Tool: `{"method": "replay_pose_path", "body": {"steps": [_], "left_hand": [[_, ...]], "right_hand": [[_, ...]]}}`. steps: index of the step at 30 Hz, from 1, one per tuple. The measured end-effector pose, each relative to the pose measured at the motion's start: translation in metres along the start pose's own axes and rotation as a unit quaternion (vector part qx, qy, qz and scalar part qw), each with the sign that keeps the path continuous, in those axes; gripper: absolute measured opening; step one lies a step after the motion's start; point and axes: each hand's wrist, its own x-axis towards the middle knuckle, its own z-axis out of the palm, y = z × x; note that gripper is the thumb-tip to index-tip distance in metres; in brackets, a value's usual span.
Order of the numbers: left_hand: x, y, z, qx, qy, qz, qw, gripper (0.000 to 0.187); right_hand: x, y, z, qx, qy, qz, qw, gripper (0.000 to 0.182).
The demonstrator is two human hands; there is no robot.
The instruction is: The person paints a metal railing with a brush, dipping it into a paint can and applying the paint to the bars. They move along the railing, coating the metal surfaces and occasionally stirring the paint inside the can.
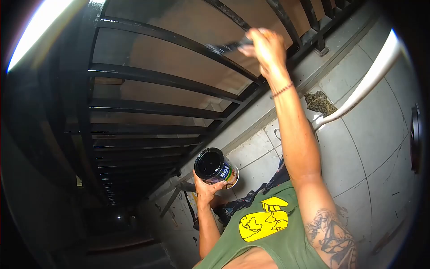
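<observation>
My right hand [268,50] is closed around a paintbrush [230,46], arm stretched out toward the black metal railing [163,81]. The brush's bristles overlap one of the upper bars in this view and look slightly blurred. Lower down, my left hand [206,190] grips a paint can [227,175] with a printed label, fingers partly hidden behind it. The can is tilted so its open mouth shows, and dark, glossy black paint coats the inside and rim.
A concrete ledge [253,133] runs along the railing's foot. Grey floor tiles [345,150] lie to the right, with a crumpled patterned cloth [320,103] and a curved white tube-like object [365,87]. At the far right edge sits a dark round object [416,139].
</observation>
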Motion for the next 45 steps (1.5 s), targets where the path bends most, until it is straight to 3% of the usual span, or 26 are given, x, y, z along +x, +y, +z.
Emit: {"method": "replay_pose_path", "body": {"steps": [3, 5, 7, 9, 11, 13, 15, 18, 19, 21, 23, 25, 27, 29, 31, 33, 35, 37, 39, 41, 43, 45], "left_hand": [[-0.001, -0.003, -0.002, 0.003, -0.003, -0.003, 1.000, 0.098], [-0.001, -0.004, -0.002, -0.011, -0.009, -0.010, 1.000, 0.098], [0.001, -0.005, -0.001, -0.026, -0.013, -0.014, 0.999, 0.098], [0.000, -0.004, -0.002, 0.007, -0.011, -0.007, 1.000, 0.097], [0.001, 0.000, 0.000, -0.004, -0.019, -0.020, 1.000, 0.097], [0.000, -0.001, 0.000, -0.037, -0.011, -0.021, 0.999, 0.096], [-0.001, -0.002, -0.001, -0.035, -0.010, -0.023, 0.999, 0.096], [0.000, -0.010, -0.005, -0.016, -0.012, -0.016, 1.000, 0.096], [0.000, -0.008, -0.004, -0.014, -0.014, -0.010, 1.000, 0.096], [0.001, -0.005, 0.000, -0.024, -0.006, -0.020, 1.000, 0.096], [0.001, -0.008, -0.004, -0.006, -0.014, -0.004, 1.000, 0.097], [0.002, -0.008, -0.002, 0.001, -0.010, 0.007, 1.000, 0.098], [0.002, -0.003, 0.001, -0.034, -0.018, 0.004, 0.999, 0.099], [0.002, 0.001, 0.002, -0.040, -0.026, -0.006, 0.999, 0.099], [0.006, 0.001, 0.001, -0.046, -0.036, -0.010, 0.998, 0.099], [0.005, -0.001, 0.002, -0.065, -0.041, 0.002, 0.997, 0.098], [0.006, -0.002, 0.003, -0.071, -0.041, -0.002, 0.997, 0.098], [0.003, 0.001, 0.002, -0.074, -0.036, -0.004, 0.997, 0.099], [0.005, 0.004, 0.006, -0.094, -0.039, 0.006, 0.995, 0.099], [0.004, 0.001, 0.007, -0.079, -0.028, 0.030, 0.996, 0.099], [0.005, -0.007, 0.003, -0.070, -0.016, 0.039, 0.997, 0.100], [0.005, -0.007, 0.005, -0.056, -0.002, 0.043, 0.998, 0.100]], "right_hand": [[0.001, 0.052, -0.053, -0.159, 0.091, 0.063, 0.981, 0.020], [0.000, 0.066, -0.072, -0.248, 0.087, 0.061, 0.963, 0.019], [-0.001, 0.061, -0.064, -0.311, 0.079, -0.034, 0.947, 0.026], [-0.007, 0.050, -0.045, -0.293, 0.049, -0.099, 0.950, 0.024], [-0.019, 0.014, -0.020, -0.160, 0.003, -0.111, 0.981, 0.020], [-0.020, -0.003, -0.011, -0.011, -0.007, -0.066, 0.998, 0.014], [-0.015, 0.009, -0.026, 0.043, 0.002, 0.013, 0.999, 0.013], [-0.006, 0.042, -0.057, -0.236, 0.055, 0.028, 0.970, 0.016], [-0.006, 0.052, -0.062, -0.218, 0.074, 0.032, 0.973, 0.017], [0.010, 0.062, -0.070, -0.372, 0.046, -0.003, 0.927, 0.019], [-0.001, 0.035, -0.042, -0.446, -0.021, -0.106, 0.889, 0.024], [-0.017, 0.012, -0.010, -0.421, -0.013, -0.219, 0.880, 0.022], [-0.020, -0.001, 0.006, -0.238, -0.019, -0.229, 0.944, 0.022], [-0.025, -0.015, 0.006, -0.042, -0.036, -0.156, 0.986, 0.017], [-0.026, -0.005, -0.001, 0.109, -0.058, -0.102, 0.987, 0.016], [-0.024, 0.021, -0.025, 0.094, 0.004, -0.012, 0.996, 0.015], [-0.029, 0.045, -0.045, -0.131, 0.066, -0.019, 0.989, 0.013], [-0.028, 0.076, -0.072, -0.274, 0.070, -0.093, 0.955, 0.015], [-0.043, 0.076, -0.080, -0.239, 0.081, -0.151, 0.956, 0.012], [-0.065, 0.053, -0.070, -0.138, 0.095, -0.147, 0.975, 0.009], [-0.091, 0.028, -0.063, -0.068, 0.062, -0.168, 0.981, 0.008], [-0.119, 0.001, -0.057, -0.034, -0.058, -0.185, 0.980, 0.009]]}}
